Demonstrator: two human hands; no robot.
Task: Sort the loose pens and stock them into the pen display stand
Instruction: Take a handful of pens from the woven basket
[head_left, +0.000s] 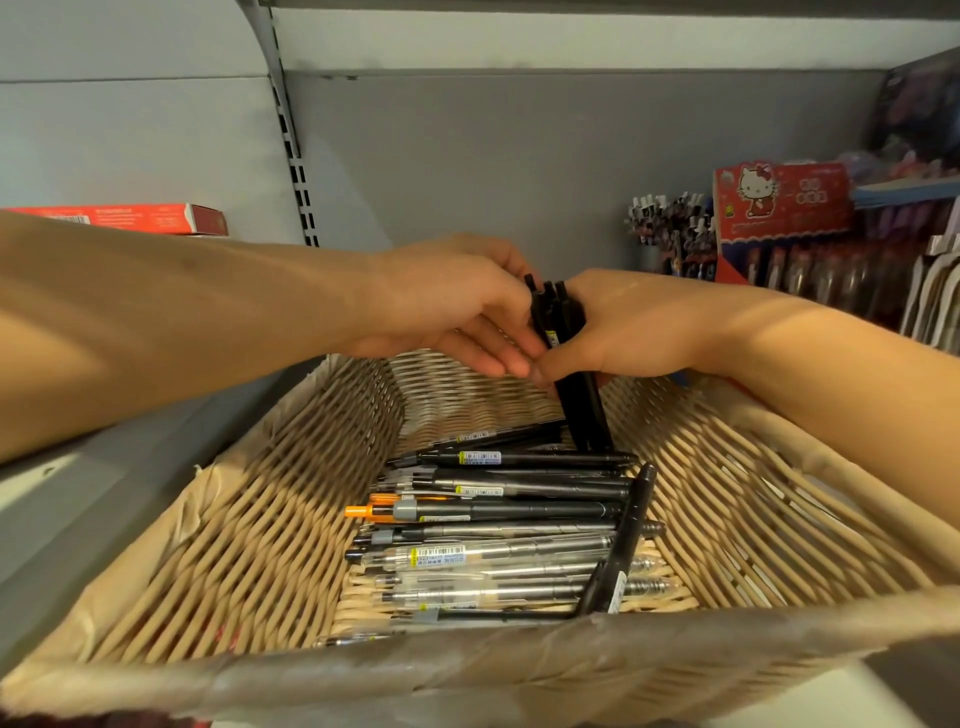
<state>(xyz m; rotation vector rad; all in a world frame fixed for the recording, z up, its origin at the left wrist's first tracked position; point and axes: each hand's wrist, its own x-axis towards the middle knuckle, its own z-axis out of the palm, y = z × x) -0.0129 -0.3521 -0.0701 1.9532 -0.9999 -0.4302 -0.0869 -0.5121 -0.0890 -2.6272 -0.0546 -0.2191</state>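
Note:
A woven wicker basket (249, 525) fills the lower part of the view. Several loose pens (498, 525) lie in its bottom: black ones, clear ones and one with an orange end (363, 512). Above the basket's far side my right hand (628, 327) is shut on a bundle of black pens (582, 410), held nearly upright with their tips down in the basket. My left hand (457, 306) meets it from the left, its fingers on the bundle's upper part. One black pen (626, 540) leans against the basket's near right side.
The basket rests on a grey shelf with a grey back panel (493, 171). A red box (130, 217) lies at the far left. At the right stand a cup of pens (667, 228), a red cartoon-cat display box (779, 200) and rows of hanging packaged pens (831, 280).

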